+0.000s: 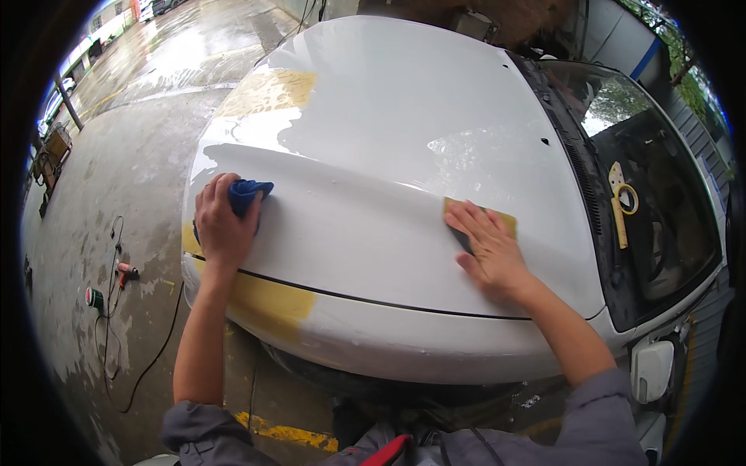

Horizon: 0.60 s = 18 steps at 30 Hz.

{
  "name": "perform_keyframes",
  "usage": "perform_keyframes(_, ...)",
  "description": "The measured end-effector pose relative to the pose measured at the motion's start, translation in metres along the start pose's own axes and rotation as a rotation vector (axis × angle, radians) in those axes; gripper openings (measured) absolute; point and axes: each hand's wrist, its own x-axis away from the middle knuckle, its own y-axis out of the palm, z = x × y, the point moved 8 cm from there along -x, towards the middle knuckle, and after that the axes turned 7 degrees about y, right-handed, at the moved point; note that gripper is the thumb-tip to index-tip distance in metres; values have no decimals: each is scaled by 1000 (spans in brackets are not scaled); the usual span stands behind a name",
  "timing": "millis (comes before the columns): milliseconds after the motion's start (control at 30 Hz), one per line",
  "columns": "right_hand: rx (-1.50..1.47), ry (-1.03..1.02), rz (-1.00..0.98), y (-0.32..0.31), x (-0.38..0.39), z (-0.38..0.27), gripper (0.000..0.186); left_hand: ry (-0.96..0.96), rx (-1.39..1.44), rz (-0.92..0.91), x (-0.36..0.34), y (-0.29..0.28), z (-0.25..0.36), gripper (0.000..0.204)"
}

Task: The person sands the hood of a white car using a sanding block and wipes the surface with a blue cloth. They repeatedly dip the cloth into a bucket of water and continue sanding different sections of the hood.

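A white car's hood (342,225) spreads out before me, with wet patches and droplets on it. My left hand (227,221) rests at the hood's left end, its fingers closed around a bunched blue cloth (249,194). Farther right, my right hand (491,252) presses a tan-yellow sanding pad (503,220) onto the hood, fingers laid over its top and the thumb by its near side. A dark part of the pad shows between thumb and fingers; its underside is hidden. Yellowish sanded patches mark the hood's far left corner (268,92) and the near fender (268,301).
The windshield (653,155) is at the right, with a yellow tape roll (625,199) seen there. A side mirror (651,369) juts out at lower right. On the wet concrete floor at left lie a red heat gun (127,270), a green can (94,298) and a black cable (162,353).
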Motion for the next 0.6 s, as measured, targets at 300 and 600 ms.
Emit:
perform_keyframes(300, 42, -461, 201, 7, -196, -176, 62, -8, 77, 9, -2, 8, 2, 41)
perform_keyframes(600, 0, -362, 89, 14, -65, -73, 61, -26, 13, -5, 6, 1, -10, 39)
